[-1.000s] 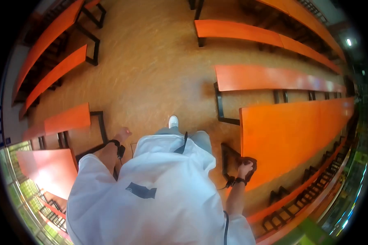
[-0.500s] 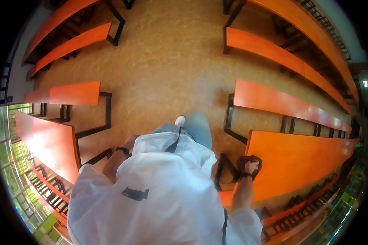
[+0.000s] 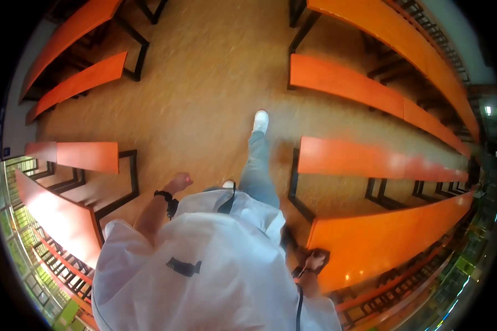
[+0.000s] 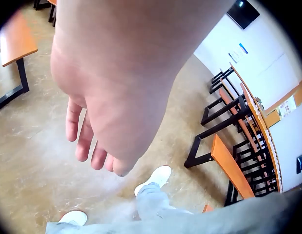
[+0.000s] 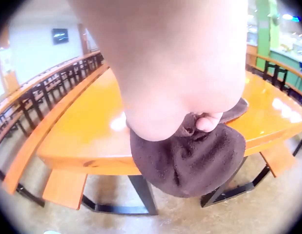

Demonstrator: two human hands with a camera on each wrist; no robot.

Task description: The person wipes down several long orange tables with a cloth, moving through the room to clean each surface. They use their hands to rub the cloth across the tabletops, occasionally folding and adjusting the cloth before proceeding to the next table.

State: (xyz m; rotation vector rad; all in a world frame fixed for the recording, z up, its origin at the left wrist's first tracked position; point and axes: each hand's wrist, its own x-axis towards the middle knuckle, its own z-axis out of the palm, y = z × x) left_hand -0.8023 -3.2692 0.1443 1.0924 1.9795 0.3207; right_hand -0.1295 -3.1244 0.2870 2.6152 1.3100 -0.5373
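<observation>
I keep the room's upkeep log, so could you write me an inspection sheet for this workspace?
Surface: orange table, glossy, with bright reflections.
Job's things: dark cloth, bunched, at the table's end; contact with the tabletop unclear.
Clutter: nothing seen.
Hands: right hand grips the cloth; left hand holds nothing, fingers loose.
Cables: dark line by the right sleeve; cannot tell if cable or trim.
Surroundings: benches on dark frames, brown floor, wall screen.
</observation>
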